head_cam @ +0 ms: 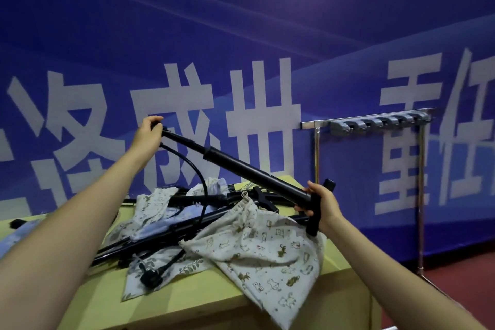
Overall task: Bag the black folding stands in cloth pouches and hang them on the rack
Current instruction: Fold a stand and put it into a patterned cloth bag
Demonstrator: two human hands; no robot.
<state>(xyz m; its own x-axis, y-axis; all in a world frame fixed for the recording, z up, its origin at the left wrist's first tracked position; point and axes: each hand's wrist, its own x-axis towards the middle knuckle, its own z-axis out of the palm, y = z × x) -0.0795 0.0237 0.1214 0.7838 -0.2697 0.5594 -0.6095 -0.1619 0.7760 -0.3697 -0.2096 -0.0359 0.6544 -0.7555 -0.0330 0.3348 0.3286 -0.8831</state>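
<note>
Standing behind the raised stand, the blue wall [241,21] backs a rack [375,122]; below the grip, the table [214,303] carries pouches [262,246]; the stand [241,169] is gripped by left hand [148,134] at its top and right hand [321,203] at its base

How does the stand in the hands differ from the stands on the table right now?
The held stand is lifted and slanted, left hand at its upper tip, right hand at its lower end; the table stands lie flat in a pile. The held stand is clear of cloth; the table stands are tangled among pouches. Both are black, and none is bagged yet.
</note>
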